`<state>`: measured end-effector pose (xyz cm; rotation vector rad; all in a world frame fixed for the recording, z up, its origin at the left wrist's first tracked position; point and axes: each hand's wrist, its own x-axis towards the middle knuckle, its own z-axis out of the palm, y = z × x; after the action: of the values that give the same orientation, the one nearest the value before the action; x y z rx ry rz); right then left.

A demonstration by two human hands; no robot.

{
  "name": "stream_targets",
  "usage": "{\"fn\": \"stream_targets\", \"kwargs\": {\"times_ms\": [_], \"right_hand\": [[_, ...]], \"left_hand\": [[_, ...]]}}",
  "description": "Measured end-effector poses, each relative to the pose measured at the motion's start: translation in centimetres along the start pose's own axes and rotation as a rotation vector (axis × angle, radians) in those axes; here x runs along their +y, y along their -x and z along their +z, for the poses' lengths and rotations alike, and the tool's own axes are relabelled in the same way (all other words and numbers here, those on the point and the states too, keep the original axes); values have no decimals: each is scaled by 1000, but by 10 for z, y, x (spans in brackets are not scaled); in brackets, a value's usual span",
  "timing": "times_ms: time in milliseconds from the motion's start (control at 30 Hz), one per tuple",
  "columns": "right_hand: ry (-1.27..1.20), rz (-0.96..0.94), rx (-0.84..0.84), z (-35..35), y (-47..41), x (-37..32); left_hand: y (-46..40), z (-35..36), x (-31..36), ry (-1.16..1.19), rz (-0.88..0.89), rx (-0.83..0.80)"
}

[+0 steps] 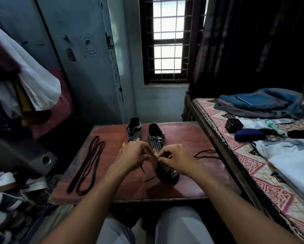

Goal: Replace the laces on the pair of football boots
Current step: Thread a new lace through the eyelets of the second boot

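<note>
Two dark patterned football boots stand on a reddish wooden table [191, 182]. The right boot [167, 171] points toward me, and the left boot [134, 132] stands behind my left hand. My left hand [132, 155] pinches a thin black lace [142, 169] over the right boot's eyelets. My right hand [176, 158] pinches the lace on the boot's other side. One lace end trails across the table at the right [206, 154]. Black laces [88, 166] lie in long loops on the table's left part.
A bed [235, 155] with a patterned cover runs along the table's right edge, bearing a blue backpack [258, 103], a black box [233, 125] and folded clothes. A blue metal cupboard [88, 59] and hanging clothes [24, 81] stand at the left. A barred window [167, 36] is behind.
</note>
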<state>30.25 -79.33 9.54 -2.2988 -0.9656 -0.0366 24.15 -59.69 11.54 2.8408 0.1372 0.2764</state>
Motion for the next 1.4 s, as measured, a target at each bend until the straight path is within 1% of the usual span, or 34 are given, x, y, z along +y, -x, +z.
{"fn": "stream_targets", "kwargs": {"times_ms": [133,233,333,433,533,633,733,800,867,900,967,1033,1167,1233,1300,1400], "right_hand": [[-45,-118,68,-12,-7,-15],[-83,-152,85,-20,-7,-25],[-139,-161,101,-26,-2,-33],[-195,-212,163,-34,5,-44],[-231,-247,226,-44,5,-50],[-200,-255,219,-52,4,-50],[-125,-266,200,-59,5,-47],[-70,-251,137,-64,5,-45],[-32,-210,70,-69,5,-45],[-15,-196,59,-71,5,-44],[10,-171,92,-75,6,-43],[-42,-143,135,-78,9,-43],[-395,-69,180,-74,12,-39],[-507,-48,214,-70,13,-37],[-506,-39,226,-69,13,-38],[-362,-57,215,-68,12,-41]], "left_hand": [[8,-29,2,113,21,34],[18,-43,5,240,66,61],[26,-51,10,351,80,162],[31,-52,17,469,112,235],[36,-46,26,716,119,281],[37,-35,28,915,108,306],[34,-28,30,948,124,266],[31,-25,32,867,172,221],[28,-25,37,723,226,188],[26,-25,39,674,243,183],[23,-24,42,674,257,201],[22,-22,45,726,242,239],[22,-16,47,852,185,326],[22,-12,48,971,136,346],[21,-7,48,1125,112,308],[19,-2,45,1279,114,278]]}}
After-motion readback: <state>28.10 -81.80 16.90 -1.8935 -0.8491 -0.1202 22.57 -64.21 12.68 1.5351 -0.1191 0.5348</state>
